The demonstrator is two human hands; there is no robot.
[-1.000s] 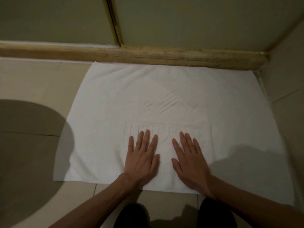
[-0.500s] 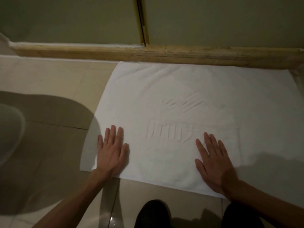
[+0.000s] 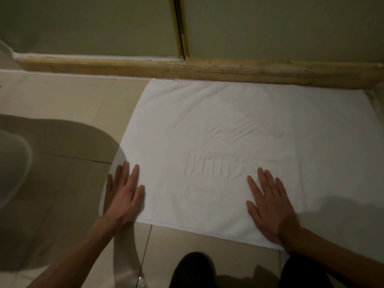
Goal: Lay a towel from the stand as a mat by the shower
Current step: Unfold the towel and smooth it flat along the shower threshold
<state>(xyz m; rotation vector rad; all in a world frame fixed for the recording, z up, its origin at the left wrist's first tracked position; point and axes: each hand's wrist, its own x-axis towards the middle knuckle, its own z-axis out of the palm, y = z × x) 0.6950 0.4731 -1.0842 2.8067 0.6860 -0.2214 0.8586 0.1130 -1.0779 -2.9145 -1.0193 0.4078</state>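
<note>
Now both palms have slid apart along the white towel: left hand at its lower-left corner, right hand lower right, fingers straight and flat. Smoothing looks nearly finished.

The left forearm and right forearm are bare to the frame's edge. The left grip and right grip are bare too, with long slim fingers. Black trousers show as two dark rounded shapes at the bottom centre and lower right.
</note>
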